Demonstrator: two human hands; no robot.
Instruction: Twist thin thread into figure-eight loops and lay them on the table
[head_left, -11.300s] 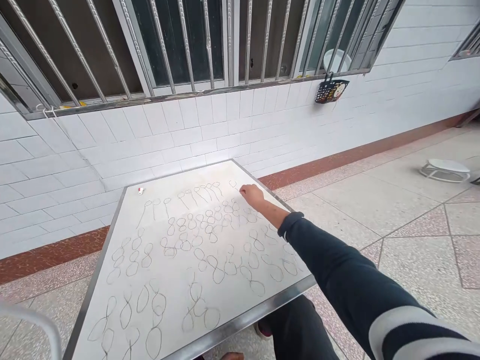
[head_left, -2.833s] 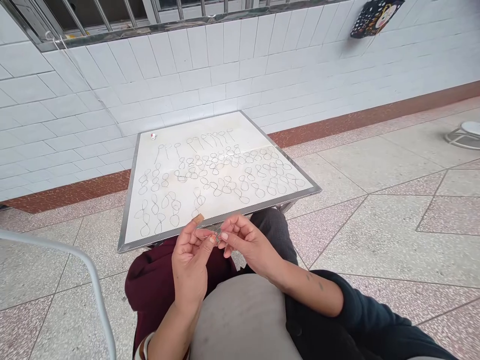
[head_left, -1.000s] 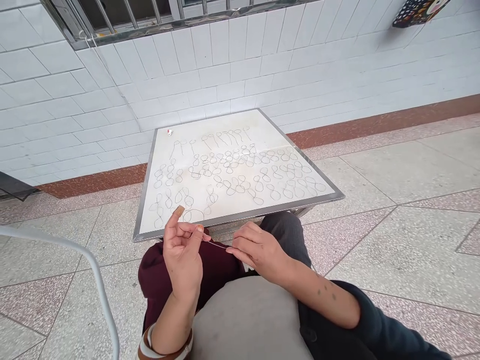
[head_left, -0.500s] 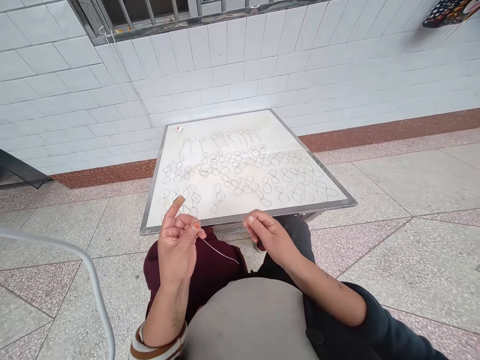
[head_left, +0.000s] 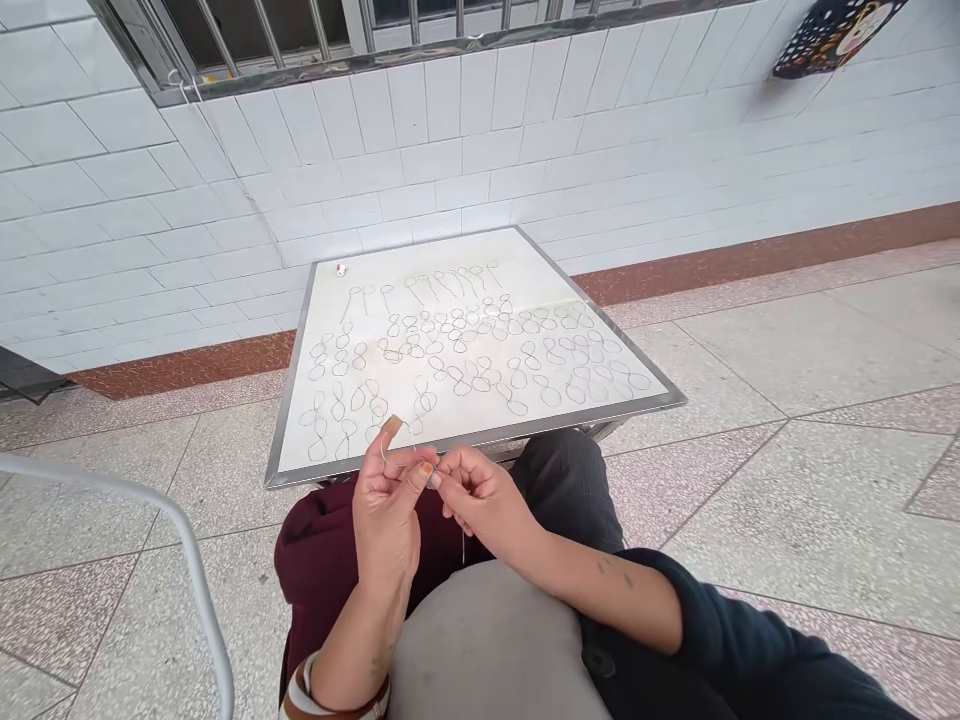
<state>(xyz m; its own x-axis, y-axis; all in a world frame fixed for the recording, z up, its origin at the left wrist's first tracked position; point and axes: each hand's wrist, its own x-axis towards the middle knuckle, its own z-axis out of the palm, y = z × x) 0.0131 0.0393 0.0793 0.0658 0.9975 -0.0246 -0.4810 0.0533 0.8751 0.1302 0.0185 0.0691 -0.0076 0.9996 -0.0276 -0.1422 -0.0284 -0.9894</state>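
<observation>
My left hand (head_left: 392, 500) pinches a thin wire between thumb and fingers, its index finger raised with a tan wrap on the tip. Part of the wire (head_left: 384, 447) curves beside that finger, and a thin end hangs below the hands. Fingertips touching those of the left, my right hand (head_left: 480, 497) is also closed in a pinch on the wire. Both hands are over my lap at the near edge of a white table (head_left: 390, 390). Many thin wire pieces bent into figure-eight shapes (head_left: 551, 388) lie on it, with single-loop pieces (head_left: 386, 292) farther back.
A small white and red object (head_left: 341, 270) sits at the table's back left corner. Beyond stands a white tiled wall (head_left: 450, 150) with a barred window. A curved grey metal bar (head_left: 184, 545) is at the left. A patterned bag (head_left: 832, 40) hangs at upper right.
My hands have come together from apart, the right moving left to meet the left at the wire. The wire's free end no longer stretches toward the right. The camera view has shifted slightly.
</observation>
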